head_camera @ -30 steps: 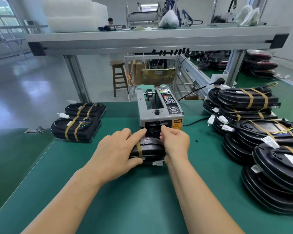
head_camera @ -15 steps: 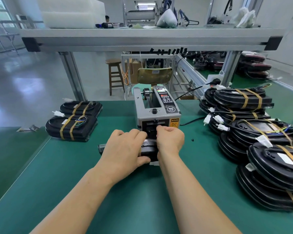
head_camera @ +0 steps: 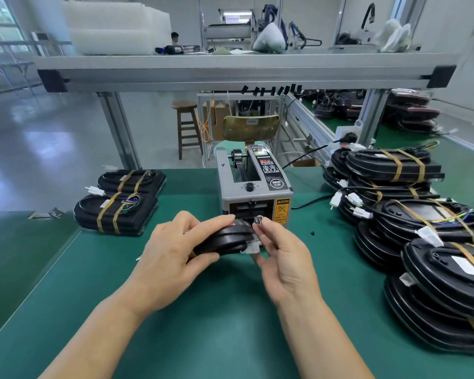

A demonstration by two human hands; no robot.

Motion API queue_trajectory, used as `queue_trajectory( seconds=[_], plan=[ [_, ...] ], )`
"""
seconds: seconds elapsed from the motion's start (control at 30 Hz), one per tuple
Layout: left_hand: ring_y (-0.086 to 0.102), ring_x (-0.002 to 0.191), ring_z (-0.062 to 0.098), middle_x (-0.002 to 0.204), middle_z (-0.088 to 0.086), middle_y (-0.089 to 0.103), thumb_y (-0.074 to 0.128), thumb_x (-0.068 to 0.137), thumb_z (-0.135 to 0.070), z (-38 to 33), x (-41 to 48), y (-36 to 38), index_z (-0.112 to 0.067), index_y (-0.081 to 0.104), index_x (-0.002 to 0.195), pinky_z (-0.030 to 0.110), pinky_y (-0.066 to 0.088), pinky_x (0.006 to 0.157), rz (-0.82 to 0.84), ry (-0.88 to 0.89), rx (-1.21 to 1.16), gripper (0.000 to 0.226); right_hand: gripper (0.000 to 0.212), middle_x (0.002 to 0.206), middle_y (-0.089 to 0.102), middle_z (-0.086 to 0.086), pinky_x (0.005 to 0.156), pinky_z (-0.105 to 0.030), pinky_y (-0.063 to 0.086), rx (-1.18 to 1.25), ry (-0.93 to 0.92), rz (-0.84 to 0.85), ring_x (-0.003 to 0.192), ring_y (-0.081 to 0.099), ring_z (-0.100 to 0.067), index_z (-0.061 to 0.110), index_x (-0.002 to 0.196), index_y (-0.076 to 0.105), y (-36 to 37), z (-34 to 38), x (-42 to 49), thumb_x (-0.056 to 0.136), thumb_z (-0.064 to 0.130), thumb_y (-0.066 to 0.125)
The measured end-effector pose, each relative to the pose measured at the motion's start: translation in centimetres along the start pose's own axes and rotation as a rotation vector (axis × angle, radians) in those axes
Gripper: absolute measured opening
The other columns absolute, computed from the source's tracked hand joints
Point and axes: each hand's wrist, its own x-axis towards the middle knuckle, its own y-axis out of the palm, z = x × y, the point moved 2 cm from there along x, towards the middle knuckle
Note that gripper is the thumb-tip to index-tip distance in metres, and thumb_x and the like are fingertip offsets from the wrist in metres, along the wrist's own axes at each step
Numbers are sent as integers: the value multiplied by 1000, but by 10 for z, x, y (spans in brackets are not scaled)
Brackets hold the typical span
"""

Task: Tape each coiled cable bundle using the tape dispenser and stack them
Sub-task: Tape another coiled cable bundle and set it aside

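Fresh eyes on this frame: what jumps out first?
Centre front, the left hand grips a black cable bundle at the mouth of the tape dispenser, while the right hand pinches what looks like a tape piece. A big pile of bundles crowds the right side, and two taped bundles sit far left.

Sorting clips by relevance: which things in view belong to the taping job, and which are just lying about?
Job: cable bundle gripped by the left hand; right hand pinching what looks like a tape piece; tape dispenser; left stack and right pile of taped bundles.

Lying about: wooden stool; yellow chair back; white foam trays on the upper shelf.
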Motion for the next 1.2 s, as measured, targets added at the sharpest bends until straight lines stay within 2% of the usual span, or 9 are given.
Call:
queue_trajectory(
  seconds=[0.1,0.2,0.27,0.33,0.43,0.67,0.83,0.93,1.2],
  plan=[
    [51,94,16,100,-8,47,64,83,-27,6,-6,-2,-46,44,135,41,45,86,-42,5,-92,59,12,74,73,-3,71,-28,52,39,-24,37,71,69,-10,10,78,70,12,0,-8,88,3,66],
    [52,103,19,111,-8,48,63,80,-34,5,-7,-1,-33,48,125,43,46,89,-79,29,-107,47,16,77,74,-4,65,-21,52,11,-45,69,71,68,-10,11,76,73,27,-6,-13,88,2,67],
    [54,102,16,113,-11,50,63,81,-37,5,-8,-2,-26,48,122,35,46,90,-143,36,-105,44,13,92,74,-6,79,-26,52,-29,-76,70,84,66,-14,10,79,74,35,-10,-17,87,1,68],
    [55,107,14,117,-12,52,62,85,-34,5,-10,-3,-24,49,126,28,44,94,-195,54,-134,44,22,104,72,-6,92,-32,50,-62,-114,67,93,66,-15,11,67,75,39,-11,-18,85,-1,69],
    [55,112,14,122,-11,51,61,88,-28,7,-16,-6,-25,52,130,21,41,97,-230,78,-139,43,25,112,70,-4,101,-37,47,-112,-135,84,104,65,-20,12,62,74,41,-11,-17,84,-1,71],
    [54,114,16,122,-7,50,59,90,-26,10,-22,-6,-24,53,129,24,42,99,-216,80,-208,39,13,117,69,-6,87,-33,38,-252,-137,117,101,59,-18,8,71,72,45,-15,-14,82,2,72],
    [55,113,21,122,-4,52,61,89,-24,11,-22,-4,-21,47,127,29,43,98,-244,118,-238,40,20,112,69,1,79,-25,40,-307,-155,147,98,62,-6,14,63,72,51,-15,-18,80,4,73],
    [55,113,22,122,-1,53,62,89,-24,13,-23,-4,-21,46,128,31,44,97,-249,124,-252,42,20,110,69,0,79,-24,40,-316,-156,134,92,62,-3,12,62,71,51,-15,-17,80,3,73],
    [55,115,20,124,-4,52,60,91,-23,13,-22,-6,-26,52,134,30,44,99,-226,131,-238,44,20,109,69,-4,80,-23,42,-351,-181,133,93,63,-6,12,61,70,51,-14,-18,78,3,74]
  ],
)
